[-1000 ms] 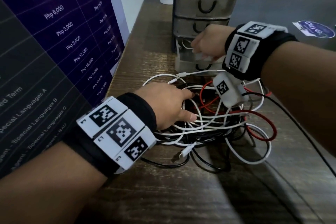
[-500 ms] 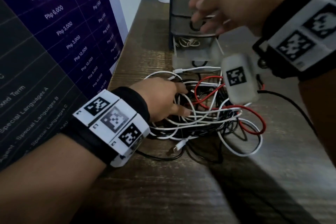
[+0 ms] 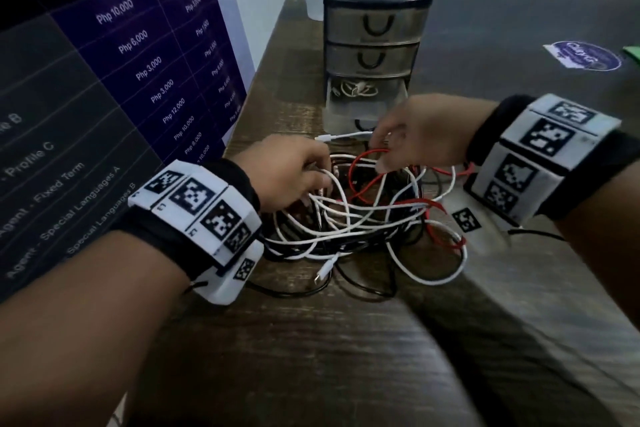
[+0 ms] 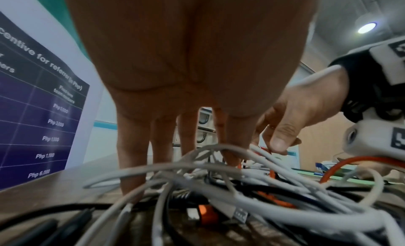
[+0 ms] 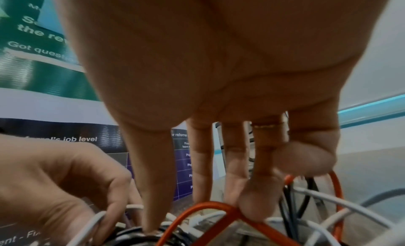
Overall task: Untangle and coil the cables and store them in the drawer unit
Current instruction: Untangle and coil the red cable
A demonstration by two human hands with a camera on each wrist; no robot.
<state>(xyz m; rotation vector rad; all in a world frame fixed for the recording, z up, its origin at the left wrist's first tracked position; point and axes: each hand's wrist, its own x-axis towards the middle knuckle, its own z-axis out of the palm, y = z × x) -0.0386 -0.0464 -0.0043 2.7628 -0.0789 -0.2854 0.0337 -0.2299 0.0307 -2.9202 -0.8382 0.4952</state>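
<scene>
Table (image 3: 311,357), dark wood; drawer unit (image 3: 375,38) stands at the far side, three drawers. Top two drawers closed. Bottom drawer (image 3: 363,104) pulled out, one coiled white cable (image 3: 353,88) lying in it. Contents of upper two drawers not discernible through the smoky fronts.

Change vs. 0.5 s ago: right hand (image 3: 420,135) was raised up by the drawers; now down at the far edge of the cable tangle (image 3: 360,215), just in front of the open drawer. Reading: one cable stored, next extraction starting.

Tangle: white, black and red cables heaped on the table between both hands, well knotted.

Right hand: fingers extended downward, fingertips touching a loop of the red cable (image 5: 219,208); whether it is actually pinched I cannot tell.

Left hand (image 3: 294,170): fingers curled in among the white cables (image 4: 219,164) at the left side of the heap, apparently gripping some
</scene>
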